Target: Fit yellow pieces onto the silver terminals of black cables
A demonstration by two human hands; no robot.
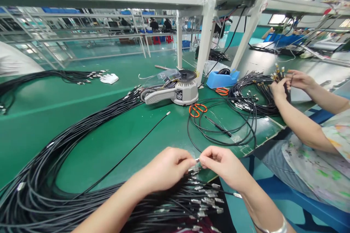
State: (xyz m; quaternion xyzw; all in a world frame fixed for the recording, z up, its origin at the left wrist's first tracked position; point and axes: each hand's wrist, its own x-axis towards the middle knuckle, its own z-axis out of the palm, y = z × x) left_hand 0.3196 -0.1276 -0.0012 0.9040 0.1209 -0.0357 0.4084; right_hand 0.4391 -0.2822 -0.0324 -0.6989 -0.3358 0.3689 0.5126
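My left hand and my right hand meet at the table's front edge, thumbs and fingertips pinched together. Between them shows a small silvery connector, gripped from both sides; most of it is hidden by the fingers. A thin black cable from a loose coil runs down behind my right hand. Under my left forearm lies a thick bundle of black cables, its many metal-tipped ends fanned out below my hands. A single black cable lies apart on the green table.
Ahead stands a round grey tape dispenser. Right of it are orange-handled scissors, a black pen, a blue holder and a cable coil. A co-worker's hands hold cable ends at right. A white glove lies left.
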